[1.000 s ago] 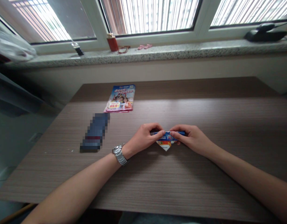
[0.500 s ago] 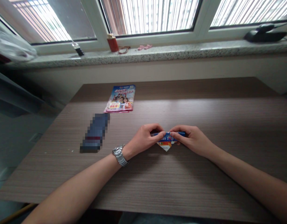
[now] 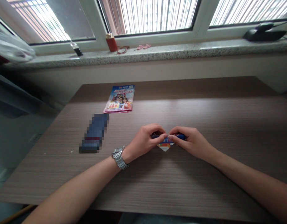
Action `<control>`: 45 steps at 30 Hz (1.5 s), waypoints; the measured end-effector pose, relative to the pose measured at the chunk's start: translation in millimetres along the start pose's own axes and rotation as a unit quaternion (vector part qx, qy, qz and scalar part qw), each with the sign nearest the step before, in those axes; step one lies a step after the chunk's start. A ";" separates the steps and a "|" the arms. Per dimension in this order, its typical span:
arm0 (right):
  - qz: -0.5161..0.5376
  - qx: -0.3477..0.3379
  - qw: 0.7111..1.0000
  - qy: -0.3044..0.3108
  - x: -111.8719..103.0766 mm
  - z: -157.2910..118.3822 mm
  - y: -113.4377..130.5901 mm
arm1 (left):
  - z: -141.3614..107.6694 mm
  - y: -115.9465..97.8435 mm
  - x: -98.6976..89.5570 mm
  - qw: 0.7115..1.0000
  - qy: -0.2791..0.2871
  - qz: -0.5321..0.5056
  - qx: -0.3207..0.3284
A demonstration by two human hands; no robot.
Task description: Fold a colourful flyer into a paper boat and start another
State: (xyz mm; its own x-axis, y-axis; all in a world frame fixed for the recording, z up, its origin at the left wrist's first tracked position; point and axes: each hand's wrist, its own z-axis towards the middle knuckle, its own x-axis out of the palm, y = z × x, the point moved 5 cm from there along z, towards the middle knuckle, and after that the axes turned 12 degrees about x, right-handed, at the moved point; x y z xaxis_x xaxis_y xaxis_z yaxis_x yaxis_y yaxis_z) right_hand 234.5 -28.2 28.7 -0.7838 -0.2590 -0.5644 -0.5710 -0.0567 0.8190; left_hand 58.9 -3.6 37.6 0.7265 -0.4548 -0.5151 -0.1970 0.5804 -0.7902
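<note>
Both my hands grip a small folded paper (image 3: 165, 146), blue along its top with an orange and white pointed flap toward me. My left hand (image 3: 150, 136), with a metal watch (image 3: 119, 157) on its wrist, pinches the left part between thumb and fingers. My right hand (image 3: 189, 139) pinches the right part in the same way. The two thumb tips nearly meet at the middle of the paper. Fingers cover much of its ends, and the fingertips behind it are hidden.
A stack of printed flyers (image 3: 119, 99) lies toward the back of the wooden table (image 3: 204, 115). Left of my hands is a dark blurred-out object (image 3: 94, 133). The stone windowsill (image 3: 181, 52) holds a red lighter-shaped case (image 3: 111, 43), pink items and a black device (image 3: 262, 33).
My thumbs have come closer together over the middle of the paper. Less of its blue strip and pointed flap shows now. The view has shifted very slightly.
</note>
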 end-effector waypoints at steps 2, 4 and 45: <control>-0.004 -0.008 1.000 0.004 0.1 -0.6 1.1 | 0.5 -2.4 -0.4 1.000 0.003 0.011 0.011; -0.005 -0.007 1.000 0.011 -0.9 -0.6 1.2 | 1.0 -3.7 -1.3 1.000 0.008 0.022 0.021; 0.000 0.005 1.000 -0.005 -7.8 -5.1 2.8 | 0.5 -7.7 -5.0 0.998 -0.005 0.035 0.044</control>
State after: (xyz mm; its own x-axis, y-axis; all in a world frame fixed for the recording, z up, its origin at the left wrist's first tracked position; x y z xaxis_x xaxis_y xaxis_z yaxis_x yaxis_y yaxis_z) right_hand 240.2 -31.3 35.9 -0.7865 -0.2487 -0.5654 -0.5731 -0.0477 0.8181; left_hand 57.1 -5.4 46.5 0.7199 -0.4038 -0.5645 -0.1898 0.6678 -0.7197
